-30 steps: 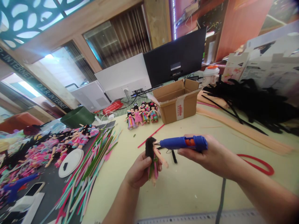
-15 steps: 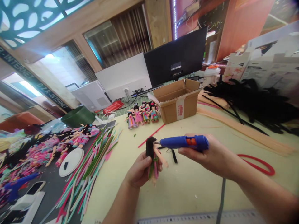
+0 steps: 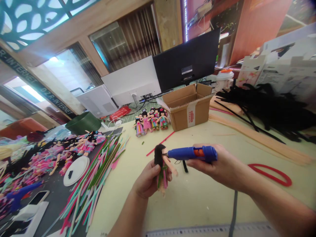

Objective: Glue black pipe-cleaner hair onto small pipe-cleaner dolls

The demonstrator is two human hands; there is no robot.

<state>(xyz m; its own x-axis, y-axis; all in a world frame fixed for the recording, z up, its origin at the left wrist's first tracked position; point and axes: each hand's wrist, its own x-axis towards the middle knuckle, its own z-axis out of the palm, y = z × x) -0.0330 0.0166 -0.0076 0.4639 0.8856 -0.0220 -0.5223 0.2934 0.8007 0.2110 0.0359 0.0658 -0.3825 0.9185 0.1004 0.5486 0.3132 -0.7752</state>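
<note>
My left hand [image 3: 147,179] is closed around the body of a small doll [image 3: 160,158] with long black hair, a pale arm and a green and pink dress. The doll is upright, its head above my fingers. In my right hand [image 3: 222,168] is a blue hot glue gun [image 3: 187,153] with an orange part in its side, held level and pointing left. Its metal nozzle meets the doll at the head, by the edge of the black hair; whether it presses on it I cannot tell. A short black piece [image 3: 185,166] lies on the table behind the gun.
Several finished dolls [image 3: 150,122] stand beside an open cardboard box [image 3: 190,113]. Coloured pipe cleaners [image 3: 98,179] and a white plate [image 3: 76,169] are on the left, with a second blue glue gun [image 3: 21,194]. Black strips [image 3: 271,110] and a red loop [image 3: 271,176] lie on the right.
The glue gun has moved slightly left, bringing its nozzle closer in against the doll's head. My left hand and the doll stay almost where they were.
</note>
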